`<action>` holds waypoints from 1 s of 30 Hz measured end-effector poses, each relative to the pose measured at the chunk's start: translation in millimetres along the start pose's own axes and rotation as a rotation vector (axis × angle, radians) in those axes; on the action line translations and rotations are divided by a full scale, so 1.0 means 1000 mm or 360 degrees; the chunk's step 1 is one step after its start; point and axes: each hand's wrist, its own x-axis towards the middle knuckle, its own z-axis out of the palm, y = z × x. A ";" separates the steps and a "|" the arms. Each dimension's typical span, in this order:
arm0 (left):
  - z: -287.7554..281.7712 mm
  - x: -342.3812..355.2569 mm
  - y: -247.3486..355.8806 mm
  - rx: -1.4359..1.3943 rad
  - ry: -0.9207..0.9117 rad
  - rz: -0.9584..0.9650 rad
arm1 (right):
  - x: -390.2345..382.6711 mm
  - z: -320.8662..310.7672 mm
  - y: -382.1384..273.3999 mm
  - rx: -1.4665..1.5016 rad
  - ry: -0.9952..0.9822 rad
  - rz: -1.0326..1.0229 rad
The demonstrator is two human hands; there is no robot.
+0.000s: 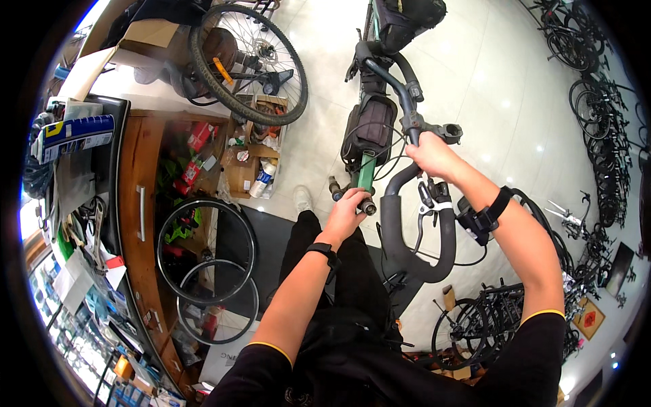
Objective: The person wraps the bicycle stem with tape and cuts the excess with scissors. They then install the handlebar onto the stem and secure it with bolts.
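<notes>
My right hand (434,157) is closed around the middle of a black drop handlebar (416,261), beside a dark clamp-like part (449,133). The handlebar lies to the right of a green bicycle frame (367,171), with thin cables looping between them. My left hand (348,213) has its fingers bent over the front end of that frame, next to a dark round tube end (368,205). What lies under the left fingers is partly hidden. A black bag (369,130) sits on the frame just beyond, and a larger dark bag (404,24) is farther back.
Two bare wheel rims (251,234) lean against the wooden cabinet (139,237) at left. Behind them stand a box of parts (241,173) and a tyred wheel (303,95). A dark mat (268,237) lies underfoot. Rows of bicycles (600,169) line the right side.
</notes>
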 end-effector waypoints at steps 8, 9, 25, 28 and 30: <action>0.006 -0.003 -0.007 -0.0094 0.0003 -0.0055 | -0.016 -0.031 -0.015 0.0328 -0.0215 0.0128; 0.005 0.000 -0.007 -0.0078 -0.0004 -0.0055 | -0.017 -0.035 -0.018 0.0322 -0.0200 0.0138; 0.002 -0.003 -0.007 0.0012 0.0012 -0.0067 | -0.031 -0.052 0.083 -0.0209 -0.0352 -0.0080; 0.001 -0.003 -0.007 -0.0054 -0.0003 -0.0097 | -0.040 -0.028 0.080 -0.0267 -0.0136 -0.0316; 0.001 -0.003 -0.006 -0.0020 0.0007 -0.0102 | -0.044 -0.018 0.072 -0.0384 -0.0036 -0.0416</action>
